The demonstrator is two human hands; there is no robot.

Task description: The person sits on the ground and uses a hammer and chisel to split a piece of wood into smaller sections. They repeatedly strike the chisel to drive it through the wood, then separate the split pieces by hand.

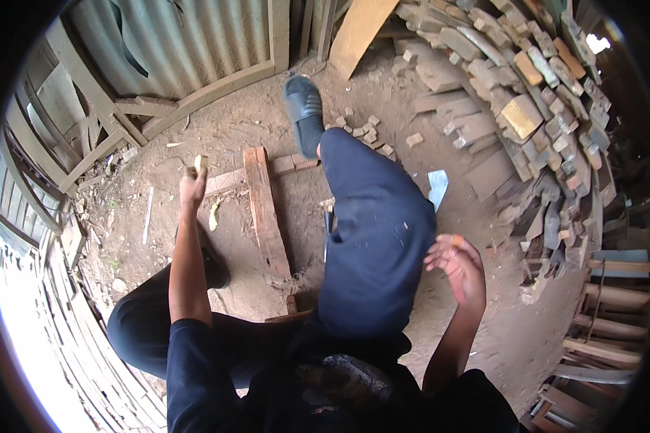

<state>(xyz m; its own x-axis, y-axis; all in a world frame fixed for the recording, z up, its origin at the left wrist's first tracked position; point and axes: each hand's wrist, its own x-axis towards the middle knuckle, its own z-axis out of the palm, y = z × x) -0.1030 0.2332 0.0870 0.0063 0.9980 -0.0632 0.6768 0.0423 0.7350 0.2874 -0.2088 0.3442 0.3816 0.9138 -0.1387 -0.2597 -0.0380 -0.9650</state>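
My left hand [193,187] is closed on a small pale yellowish piece [201,162], which sticks up past the fingers; its kind is unclear. To its right a rough reddish wooden plank [265,211] lies across a row of marked wooden pieces [226,183] on the dirt floor. My right hand [457,265] hangs in the air beside my raised knee, fingers apart and slightly curled, with an orange band on one finger. A dark tool handle [329,221] shows partly beside my leg; the rest of that tool is hidden.
Stacked wood offcuts [520,103] rise at the upper right, with small wooden blocks [369,131] near my sandal [303,111]. Corrugated sheeting [195,43] in a wooden frame stands at the upper left. Wooden frames [606,325] are piled at the lower right.
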